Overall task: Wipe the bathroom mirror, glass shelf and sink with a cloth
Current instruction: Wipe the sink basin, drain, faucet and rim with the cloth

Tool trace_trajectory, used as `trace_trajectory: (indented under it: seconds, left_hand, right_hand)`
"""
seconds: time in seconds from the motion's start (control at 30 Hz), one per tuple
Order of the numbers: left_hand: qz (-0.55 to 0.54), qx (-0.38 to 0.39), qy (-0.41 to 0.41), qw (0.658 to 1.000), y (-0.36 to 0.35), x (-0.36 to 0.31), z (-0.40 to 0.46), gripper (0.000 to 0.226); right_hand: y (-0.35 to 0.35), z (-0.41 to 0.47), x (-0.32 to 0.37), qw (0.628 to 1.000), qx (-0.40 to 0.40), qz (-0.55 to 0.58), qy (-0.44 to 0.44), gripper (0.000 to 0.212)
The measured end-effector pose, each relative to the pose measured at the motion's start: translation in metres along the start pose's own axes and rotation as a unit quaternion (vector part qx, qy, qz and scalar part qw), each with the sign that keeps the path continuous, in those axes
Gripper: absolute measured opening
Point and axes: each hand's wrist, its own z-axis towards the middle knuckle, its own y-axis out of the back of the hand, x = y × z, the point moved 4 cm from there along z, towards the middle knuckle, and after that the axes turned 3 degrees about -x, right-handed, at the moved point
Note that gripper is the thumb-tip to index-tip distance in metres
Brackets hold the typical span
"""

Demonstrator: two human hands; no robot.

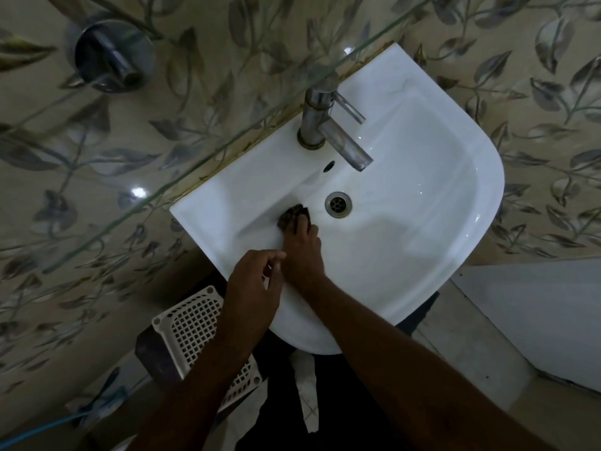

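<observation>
The cloth is a small dark wad lying inside the white sink, pressed against the bowl's inner slope just at 9 o'clock of the drain. It pokes out past the fingertips of the right hand, at their 11 o'clock; the fingers lie stretched over its near part, pinning it flat to the porcelain rather than wrapping round it.

One cloth, one sink, one drain, one tap, one glass shelf and two hands are in sight. One white plastic basket with a grid of holes sits below the sink, at its 7 o'clock.

The right forearm comes in from 5 o'clock and crosses the sink's front rim, the wrist nearly straight, the back of the hand up. The left hand rests at the rim just at 8 o'clock of the right hand, touching or nearly touching it. Its fingers are curled loosely inward with thumb and forefinger drawn close together; whether they pinch anything cannot be told. Its forearm rises from 6 o'clock, passing over the basket.

The tap stands at 12 o'clock of the drain, its spout pointing toward 4 o'clock. The shelf's edge runs slantwise above the sink's back edge.
</observation>
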Motion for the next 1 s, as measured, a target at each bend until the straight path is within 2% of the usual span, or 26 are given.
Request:
trace_trajectory:
  seconds: [0.23, 0.3, 0.4, 0.47, 0.57, 0.63, 0.73, 0.87, 0.93, 1.0]
  left_hand:
    - [-0.019, 0.007, 0.008, 1.0, -0.005, 0.004, -0.003, 0.02]
    - [-0.009, 0.008, 0.004, 1.0, -0.007, 0.005, -0.001, 0.019]
    - [0.015, 0.014, -0.014, 1.0, -0.012, 0.002, 0.005, 0.019]
    - [0.022, 0.02, -0.024, 0.999, -0.018, 0.0, 0.011, 0.018]
    - [0.027, 0.031, -0.004, 0.999, -0.026, 0.0, 0.02, 0.018]
    - [0.026, 0.034, -0.008, 0.999, -0.03, 0.001, 0.022, 0.017]
    - [0.035, 0.037, -0.045, 0.998, -0.037, 0.002, 0.021, 0.017]
    - [0.043, 0.042, -0.051, 0.997, -0.049, 0.005, 0.024, 0.018]
    - [0.044, 0.04, -0.054, 0.997, -0.052, 0.005, 0.027, 0.018]
    - [0.046, 0.038, -0.051, 0.997, -0.053, 0.005, 0.029, 0.018]
  right_hand:
    - [0.022, 0.07, -0.074, 0.993, -0.1, -0.029, -0.048, 0.055]
    - [0.026, 0.071, -0.077, 0.995, -0.087, -0.019, -0.054, 0.052]
    - [0.024, 0.044, -0.056, 0.997, -0.067, 0.037, 0.007, 0.037]
    - [0.017, 0.014, -0.032, 0.994, -0.057, 0.037, 0.084, 0.034]
    - [0.008, -0.028, -0.018, 0.982, 0.045, 0.021, 0.182, 0.029]
    - [0.01, -0.032, -0.035, 0.972, 0.063, -0.02, 0.224, 0.034]
    - [0.032, -0.002, -0.094, 0.984, 0.068, -0.093, 0.133, 0.057]
    - [0.072, 0.026, -0.136, 0.991, 0.032, -0.124, 0.032, 0.051]
    - [0.07, 0.021, -0.128, 0.989, 0.08, -0.12, 0.025, 0.051]
    - [0.059, -0.001, -0.112, 0.98, 0.16, -0.108, 0.055, 0.05]
